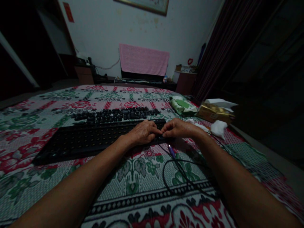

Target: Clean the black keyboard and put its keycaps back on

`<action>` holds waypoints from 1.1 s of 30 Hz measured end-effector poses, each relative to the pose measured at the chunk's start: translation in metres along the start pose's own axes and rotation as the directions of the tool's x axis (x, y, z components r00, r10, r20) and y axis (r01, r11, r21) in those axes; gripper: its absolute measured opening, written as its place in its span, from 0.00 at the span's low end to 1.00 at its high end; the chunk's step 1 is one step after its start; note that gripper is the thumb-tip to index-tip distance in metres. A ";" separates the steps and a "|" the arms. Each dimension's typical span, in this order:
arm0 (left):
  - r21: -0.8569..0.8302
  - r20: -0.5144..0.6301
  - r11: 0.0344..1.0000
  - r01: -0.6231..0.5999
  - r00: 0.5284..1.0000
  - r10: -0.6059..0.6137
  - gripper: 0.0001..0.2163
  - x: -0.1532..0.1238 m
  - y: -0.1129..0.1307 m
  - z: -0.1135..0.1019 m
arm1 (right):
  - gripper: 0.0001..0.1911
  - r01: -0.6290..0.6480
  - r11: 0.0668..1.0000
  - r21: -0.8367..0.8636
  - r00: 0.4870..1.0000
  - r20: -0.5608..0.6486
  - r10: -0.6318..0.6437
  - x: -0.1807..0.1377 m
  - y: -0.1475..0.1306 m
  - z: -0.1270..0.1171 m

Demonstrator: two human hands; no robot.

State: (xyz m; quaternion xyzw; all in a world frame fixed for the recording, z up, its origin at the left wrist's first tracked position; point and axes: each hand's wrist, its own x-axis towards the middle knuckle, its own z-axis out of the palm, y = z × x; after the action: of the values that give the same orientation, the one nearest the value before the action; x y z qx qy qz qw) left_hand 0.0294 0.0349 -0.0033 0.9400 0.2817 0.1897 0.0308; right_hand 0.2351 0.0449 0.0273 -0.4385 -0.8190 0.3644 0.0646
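Observation:
A black keyboard frame [78, 141] with its keycaps off lies on the flowered bedspread [133, 180]. Behind it lies a heap of loose black keycaps [114, 114]. My left hand [142, 132] and my right hand [177, 128] meet at the frame's right end, fingers curled and pinched together; what they pinch is too small and dark to name. The keyboard's black cable [182, 180] loops on the spread in front of my right arm, its purple plug [171, 151] lying just below my hands.
A green and white packet [182, 106], a gold tissue box [215, 112] and a crumpled white tissue [218, 128] lie to the right near the bed's edge. A pink towel [143, 60] covers something against the far wall. The room's sides are dark.

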 end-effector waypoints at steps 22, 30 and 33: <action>0.013 0.005 1.000 -0.004 1.000 0.004 0.17 0.000 0.002 -0.002 | 0.13 -0.021 0.997 -0.071 1.000 -0.015 0.020 0.000 -0.004 0.000; 0.025 0.000 1.000 -0.019 1.000 0.019 0.16 0.000 0.002 -0.001 | 0.13 0.015 0.995 -0.100 1.000 -0.010 -0.016 -0.001 -0.004 -0.001; 0.019 -0.009 1.000 0.003 1.000 -0.003 0.15 0.000 0.003 0.000 | 0.13 -0.002 0.996 -0.089 0.999 -0.035 -0.001 -0.001 -0.004 0.000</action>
State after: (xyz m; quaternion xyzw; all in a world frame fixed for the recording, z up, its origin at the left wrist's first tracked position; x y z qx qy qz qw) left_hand 0.0311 0.0325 -0.0025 0.9390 0.2852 0.1911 0.0209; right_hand 0.2332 0.0425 0.0305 -0.4476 -0.8330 0.3196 0.0592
